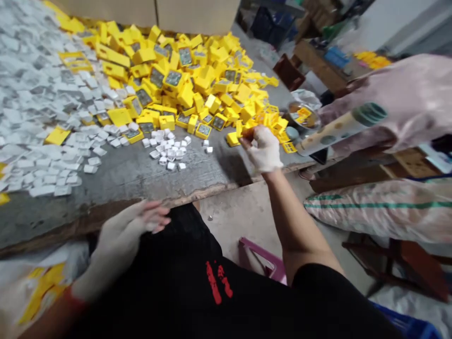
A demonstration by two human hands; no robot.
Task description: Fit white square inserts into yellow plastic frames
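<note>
Many yellow plastic pieces (205,75) lie in a heap across the table (141,174). My right hand (263,148), in a white glove, is at the heap's right front edge, its fingers curled round a yellow piece. To the left spreads a large pile of small white pieces (42,108), and a small cluster of white caps (169,149) sits near the front middle. My left hand (122,238), gloved with bare fingertips, hovers by the front edge, touching no piece. Its fingers are extended and somewhat blurred, with nothing visible in them.
Cardboard (194,14) stands behind the heap. At the table's right end are a bowl (304,117) with yellow bits and a patterned tube (339,129). Large woven sacks (381,207) fill the right side. A pink plastic item (263,259) is on the floor.
</note>
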